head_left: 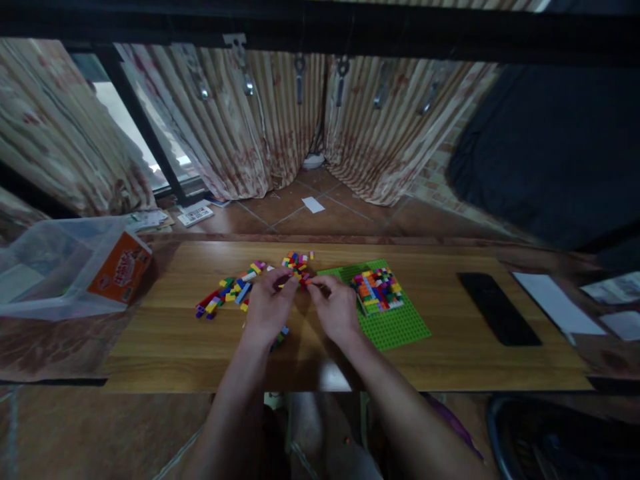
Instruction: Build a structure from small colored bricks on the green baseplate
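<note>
Colourful bricks (297,261) lie just beyond the left hand (270,305) and right hand (336,310), fingers pinched narrow; whether either grips a piece, I cannot tell. More bricks spread leftward; rightward, a brick-built block (378,290) sits on a green baseplate (395,331), all on a wooden table (450,360).

1. One left hand (269,307) and one right hand (336,312): two.
2. One wooden counter (160,347).
3. One green baseplate (395,330).
4. One built brick panel (379,291) on it.
5. Dozens of loose bricks (243,293), too small to count exactly.
6. One flat black slab (496,308).
7. One clear bin (60,293), one orange label (120,267).
8. Six metal fittings (342,81) overhead.
</note>
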`<state>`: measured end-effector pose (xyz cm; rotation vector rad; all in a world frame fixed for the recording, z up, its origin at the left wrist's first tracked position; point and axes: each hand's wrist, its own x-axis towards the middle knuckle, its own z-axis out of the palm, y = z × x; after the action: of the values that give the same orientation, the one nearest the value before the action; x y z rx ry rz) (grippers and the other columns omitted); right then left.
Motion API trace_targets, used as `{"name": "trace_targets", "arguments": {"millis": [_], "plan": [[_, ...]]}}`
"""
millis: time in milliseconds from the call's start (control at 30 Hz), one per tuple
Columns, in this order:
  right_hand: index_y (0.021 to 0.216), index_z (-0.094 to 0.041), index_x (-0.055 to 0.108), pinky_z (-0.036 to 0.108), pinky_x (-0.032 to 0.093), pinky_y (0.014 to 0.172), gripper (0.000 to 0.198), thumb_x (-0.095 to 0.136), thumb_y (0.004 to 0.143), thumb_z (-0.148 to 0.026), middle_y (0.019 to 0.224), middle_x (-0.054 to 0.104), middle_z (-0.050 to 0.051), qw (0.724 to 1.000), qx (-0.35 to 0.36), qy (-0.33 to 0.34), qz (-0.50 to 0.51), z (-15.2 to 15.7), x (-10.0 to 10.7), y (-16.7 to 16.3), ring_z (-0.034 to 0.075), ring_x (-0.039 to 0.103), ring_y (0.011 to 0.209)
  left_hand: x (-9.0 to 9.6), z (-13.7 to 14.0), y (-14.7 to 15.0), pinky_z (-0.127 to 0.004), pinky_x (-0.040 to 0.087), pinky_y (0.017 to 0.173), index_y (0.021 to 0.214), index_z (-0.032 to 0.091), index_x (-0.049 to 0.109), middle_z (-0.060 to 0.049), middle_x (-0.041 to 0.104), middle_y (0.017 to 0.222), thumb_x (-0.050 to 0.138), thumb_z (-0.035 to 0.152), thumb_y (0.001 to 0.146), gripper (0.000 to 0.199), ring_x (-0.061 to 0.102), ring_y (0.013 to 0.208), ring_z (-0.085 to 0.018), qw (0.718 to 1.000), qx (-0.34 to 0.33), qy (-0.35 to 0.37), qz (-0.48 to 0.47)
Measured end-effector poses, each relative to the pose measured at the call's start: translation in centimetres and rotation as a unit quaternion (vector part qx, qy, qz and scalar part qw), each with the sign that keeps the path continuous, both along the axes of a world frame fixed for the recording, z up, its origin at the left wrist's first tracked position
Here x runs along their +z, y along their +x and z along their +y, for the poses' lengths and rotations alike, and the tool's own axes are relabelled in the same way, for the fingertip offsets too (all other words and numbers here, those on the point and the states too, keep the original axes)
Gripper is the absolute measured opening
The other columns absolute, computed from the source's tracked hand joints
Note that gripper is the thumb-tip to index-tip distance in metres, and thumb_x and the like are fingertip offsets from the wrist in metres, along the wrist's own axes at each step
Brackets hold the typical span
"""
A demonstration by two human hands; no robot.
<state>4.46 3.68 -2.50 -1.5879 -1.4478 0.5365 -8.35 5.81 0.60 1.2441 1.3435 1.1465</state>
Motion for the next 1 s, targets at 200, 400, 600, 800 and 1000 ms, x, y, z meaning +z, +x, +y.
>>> {"name": "trace_targets", "arguments": {"millis": [200, 400, 600, 800, 1000], "plan": [[0.112, -0.022, 0.066, 0.030, 0.053, 0.081, 0.028, 0.054, 0.087, -0.022, 0.098, 0.072, 0.005, 0.993, 0.014, 0.067, 0.100, -1.2, 0.5, 1.3, 0.017, 0.067, 0.087, -0.3, -0.8, 1.9, -0.022, 0.042, 0.055, 0.093, 0.014, 0.071, 0.000, 0.063, 0.067, 0.058, 0.032, 0.081, 0.026, 0.055, 0.059, -0.012, 0.993, -0.116, -0.009, 0.010], [0.113, -0.022, 0.068, 0.033, 0.052, 0.087, 0.033, 0.046, 0.090, -0.015, 0.105, 0.072, 0.008, 0.995, 0.053, 0.066, -0.049, -3.0, 2.3, 3.2, 0.020, 0.067, 0.096, -0.4, -1.5, 3.6, -0.027, 0.047, 0.074, 0.092, 0.016, 0.072, -0.003, 0.069, 0.081, 0.050, 0.028, 0.087, 0.026, 0.062, 0.075, -0.016, 0.976, -0.176, 0.071, 0.110], [0.104, -0.021, 0.071, 0.033, 0.052, 0.083, 0.024, 0.053, 0.089, -0.027, 0.100, 0.075, 0.006, 0.998, -0.040, 0.050, 0.015, -5.0, 3.5, 8.1, 0.020, 0.069, 0.089, -0.4, -2.3, 5.7, -0.026, 0.046, 0.067, 0.102, 0.014, 0.070, -0.004, 0.070, 0.082, 0.052, 0.030, 0.086, 0.028, 0.062, 0.071, -0.015, 0.967, -0.211, 0.054, 0.133], [0.090, -0.016, 0.075, 0.031, 0.052, 0.071, 0.024, 0.065, 0.079, -0.035, 0.087, 0.075, 0.008, 0.983, -0.156, 0.035, 0.095, -6.4, 3.1, 14.6, 0.020, 0.069, 0.078, -0.8, -2.6, 7.3, -0.024, 0.040, 0.057, 0.098, 0.015, 0.071, -0.001, 0.067, 0.072, 0.052, 0.028, 0.086, 0.026, 0.056, 0.060, -0.013, 0.955, -0.241, 0.035, 0.167], [0.086, -0.015, 0.076, 0.035, 0.053, 0.075, 0.028, 0.066, 0.073, -0.037, 0.089, 0.076, 0.011, 0.982, -0.177, -0.002, 0.059, -6.2, 2.0, 16.3, 0.024, 0.069, 0.081, -0.6, -3.0, 8.7, -0.024, 0.041, 0.059, 0.098, 0.015, 0.070, -0.001, 0.069, 0.075, 0.052, 0.023, 0.086, 0.023, 0.057, 0.061, -0.012, 0.944, -0.245, 0.024, 0.219]]}}
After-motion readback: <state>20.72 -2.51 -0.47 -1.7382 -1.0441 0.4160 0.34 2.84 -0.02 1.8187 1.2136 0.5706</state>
